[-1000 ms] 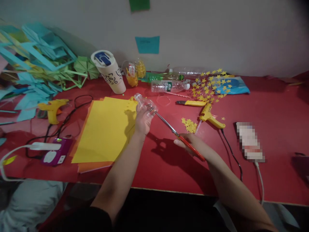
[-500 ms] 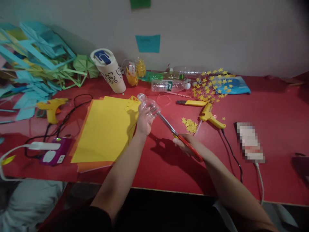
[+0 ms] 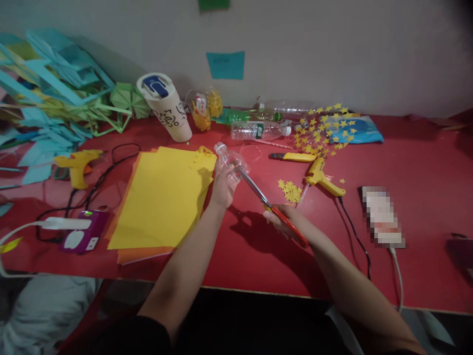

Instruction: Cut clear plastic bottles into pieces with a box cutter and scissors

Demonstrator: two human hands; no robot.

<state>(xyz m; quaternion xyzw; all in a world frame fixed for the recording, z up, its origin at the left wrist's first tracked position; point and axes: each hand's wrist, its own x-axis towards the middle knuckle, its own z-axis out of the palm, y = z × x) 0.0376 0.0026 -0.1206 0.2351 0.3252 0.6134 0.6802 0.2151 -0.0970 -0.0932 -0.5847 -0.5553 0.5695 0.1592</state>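
My left hand [image 3: 223,187] is closed around a clear plastic bottle top [image 3: 233,160], its neck pointing up and to the left. In my right hand [image 3: 283,222] is a pair of scissors [image 3: 260,196] with red handles. Their blades reach up-left to the bottle piece, and the tips meet it beside my left fingers. Whether the blades are fully closed on the plastic is hard to make out. Under my left wrist's side lie yellow paper sheets [image 3: 162,197] over orange ones. A small pile of yellow paper stars [image 3: 290,191] lies just beyond my right hand.
A yellow glue gun [image 3: 325,180], a utility knife [image 3: 295,157] and a phone [image 3: 382,217] lie to the right. Plastic bottles [image 3: 254,130] and a white tumbler [image 3: 170,113] stand or lie at the back. Another glue gun [image 3: 78,165] and a purple power strip [image 3: 84,231] are left.
My left hand has shifted slightly right and turned the bottle piece a little. The scissor tips now sit closer to my left fingers.
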